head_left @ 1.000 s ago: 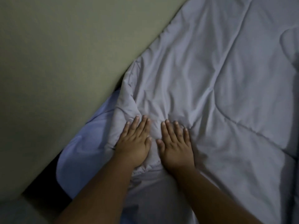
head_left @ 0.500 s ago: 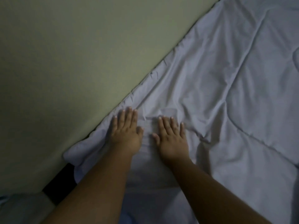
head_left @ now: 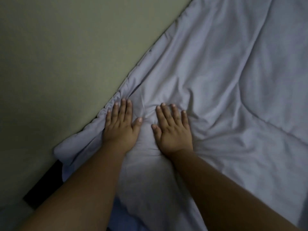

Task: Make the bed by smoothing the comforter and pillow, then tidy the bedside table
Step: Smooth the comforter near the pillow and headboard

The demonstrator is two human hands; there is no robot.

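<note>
Directly beneath left hand (head_left: 120, 129), comforter (head_left: 216, 84).

L hand (head_left: 120, 126), R hand (head_left: 173, 129) flat

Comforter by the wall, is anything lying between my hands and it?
Nothing visible does. The left hand and right hand both press flat, fingers straight, directly on the comforter, the left one beside the wall.

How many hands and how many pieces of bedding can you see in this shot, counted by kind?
Hands: 2, the left hand and the right hand, both pressed flat on the comforter
Comforter: 1, the pale grey comforter, lying along the wall
Sheet: 1, a blue sheet peeking out at the bottom edge
Total: 4
</note>
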